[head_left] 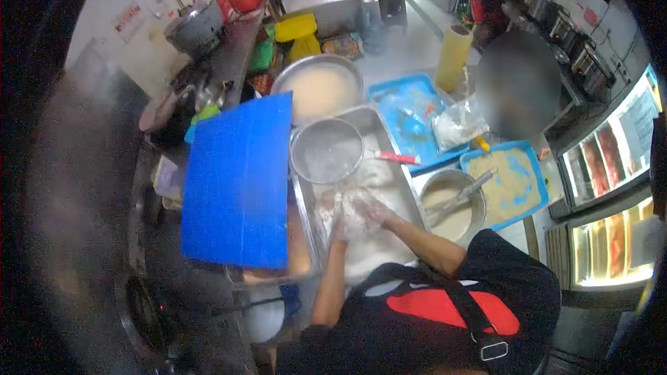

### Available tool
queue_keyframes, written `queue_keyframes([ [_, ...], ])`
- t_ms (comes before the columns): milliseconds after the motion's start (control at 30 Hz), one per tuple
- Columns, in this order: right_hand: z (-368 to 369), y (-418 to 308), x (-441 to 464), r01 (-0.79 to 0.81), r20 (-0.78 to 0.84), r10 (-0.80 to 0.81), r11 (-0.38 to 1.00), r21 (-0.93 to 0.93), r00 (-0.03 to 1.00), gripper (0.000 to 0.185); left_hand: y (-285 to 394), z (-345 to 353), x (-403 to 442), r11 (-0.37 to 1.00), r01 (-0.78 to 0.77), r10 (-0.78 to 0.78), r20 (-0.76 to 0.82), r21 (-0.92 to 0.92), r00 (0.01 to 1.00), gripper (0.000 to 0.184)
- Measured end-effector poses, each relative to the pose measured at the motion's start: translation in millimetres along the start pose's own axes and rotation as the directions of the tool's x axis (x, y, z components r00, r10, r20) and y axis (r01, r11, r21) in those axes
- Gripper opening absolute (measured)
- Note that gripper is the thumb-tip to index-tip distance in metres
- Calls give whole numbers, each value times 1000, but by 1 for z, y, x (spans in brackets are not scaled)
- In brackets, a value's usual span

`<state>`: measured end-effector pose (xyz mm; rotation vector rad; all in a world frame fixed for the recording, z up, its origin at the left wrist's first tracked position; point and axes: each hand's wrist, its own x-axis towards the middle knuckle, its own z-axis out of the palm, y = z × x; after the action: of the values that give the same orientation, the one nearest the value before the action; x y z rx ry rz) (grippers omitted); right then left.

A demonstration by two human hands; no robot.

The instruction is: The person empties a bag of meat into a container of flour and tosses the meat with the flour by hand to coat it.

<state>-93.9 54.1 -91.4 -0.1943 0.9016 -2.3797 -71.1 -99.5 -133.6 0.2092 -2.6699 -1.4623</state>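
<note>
A long metal tray (pixel 411 203) holds white powder that looks like flour (pixel 379 253). Both of my hands are in it, coated white. My left hand (pixel 338 221) and my right hand (pixel 373 211) meet at a pale, powder-covered clump (pixel 353 214); what lies under the coating cannot be made out. Powder and blur hide the fingers of both hands. Just beyond them, a round sieve (pixel 327 151) rests across the tray. A tool with a red handle (pixel 397 157) lies over the tray's right rim.
At left, a blue board (pixel 236 187) partly covers another tray. A large bowl of pale liquid (pixel 319 90) stands behind. To the right are a pot of batter (pixel 445 191) with a utensil, a blue tray of crumbs (pixel 511 187) and a blue tray with plastic bags (pixel 406 111). Another person (pixel 517 83) stands beyond.
</note>
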Motion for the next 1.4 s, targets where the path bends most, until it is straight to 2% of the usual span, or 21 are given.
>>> queue_keyframes([
  [100,-8,-20,-6,109,162,-14,798,-593,987,49,1,-18,-6,998,-41,39,62,37,997,36],
  [167,-9,-35,-13,21,98,84,646,-763,992,45,-2,-27,-14,994,-84,76,97,77,992,33],
  [267,-18,-42,-35,-245,-137,208,694,-677,968,44,3,-42,-21,979,-144,120,161,144,980,29],
  [333,-20,-43,-42,-38,-37,14,651,-758,999,45,13,-42,-23,961,-197,155,213,194,965,27],
  [367,-13,-43,-37,199,127,-167,551,-810,978,46,21,-40,-23,949,-229,176,237,218,955,26],
  [433,-6,-37,-33,382,272,-295,440,-813,916,47,44,-29,-32,915,-301,213,312,270,926,24],
  [567,17,-20,-20,205,-22,-324,648,-733,946,45,91,-18,-58,841,-435,261,464,323,847,20],
  [633,28,-14,-12,127,-259,-352,778,-615,900,44,107,-20,-63,844,-484,420,277,232,864,18],
  [667,10,-11,-6,58,-157,-338,547,-835,928,44,111,-19,-67,846,-509,503,79,160,860,19],
  [700,-8,-7,0,29,-54,-321,249,-968,946,45,113,-22,-68,908,-369,326,216,198,920,20],
  [733,-20,-2,9,129,187,-296,-206,-970,937,45,115,-27,-66,940,-224,131,336,257,933,21],
  [767,-15,-1,25,19,64,-139,-304,-952,988,46,116,-30,-64,940,-84,-71,434,330,898,23],
  [833,-2,-1,57,-50,-191,192,-566,-823,963,49,43,-3,-61,949,-145,63,282,281,958,23],
  [867,-5,5,69,81,-211,353,-658,-749,911,49,1,13,-58,948,-181,131,198,263,971,23],
  [967,-9,39,32,202,210,86,-752,-627,974,58,-36,-4,-68,973,-75,60,75,219,995,24],
  [1067,23,14,10,179,82,179,-636,-751,980,60,-46,-16,-68,983,32,-31,-8,179,999,26],
  [1133,37,-5,8,-23,-245,422,-466,-884,873,52,-49,-14,-65,986,58,-52,-41,153,998,26],
  [1233,66,-58,8,-195,-258,457,-181,-964,851,43,-51,-7,-63,990,72,-65,-64,124,996,28],
  [1267,39,-43,15,82,65,197,-78,-994,978,31,-52,-5,-63,990,79,-71,-70,114,995,28],
  [1333,28,-52,18,95,169,186,350,-932,968,31,-51,-3,-68,991,83,-77,-64,105,995,29],
  [1400,8,-50,43,89,124,143,227,-970,982,30,-50,-1,-71,991,82,-76,-57,102,995,30],
])
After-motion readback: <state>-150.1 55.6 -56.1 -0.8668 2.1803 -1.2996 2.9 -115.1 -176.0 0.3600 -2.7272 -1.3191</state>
